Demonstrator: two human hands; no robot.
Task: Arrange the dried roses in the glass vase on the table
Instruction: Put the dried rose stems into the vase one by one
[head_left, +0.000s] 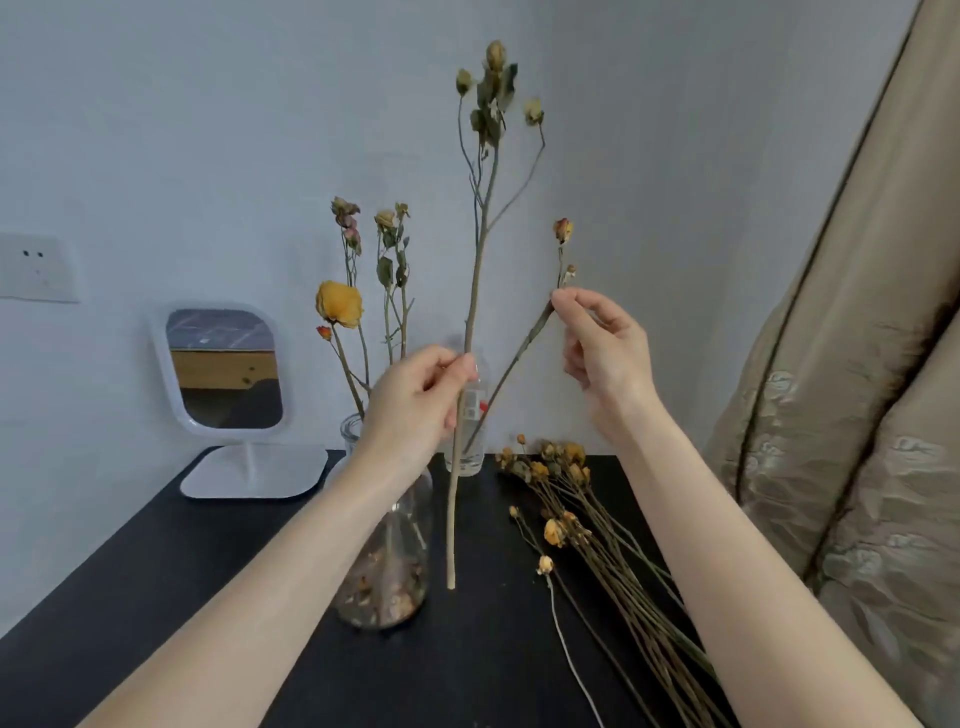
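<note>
Left hand (415, 400) is pinching the tall branched dried rose stem (470, 312) upright, cut end just right of the clear glass vase (400, 582); right hand (602, 353) pinches a shorter rose (519, 353).

Both forearms raised. Left hand (415, 400) above vase (402, 566), thumb and fingers pinching tall stem (474, 291). Right hand (605, 353) right of vase, higher, pinching short stem (519, 356).

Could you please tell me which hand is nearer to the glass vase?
Left. The left hand overlaps the neck of the glass vase, pinching a tall branched stem; the right hand is higher and off to its right, pinching a thinner stem.
</note>
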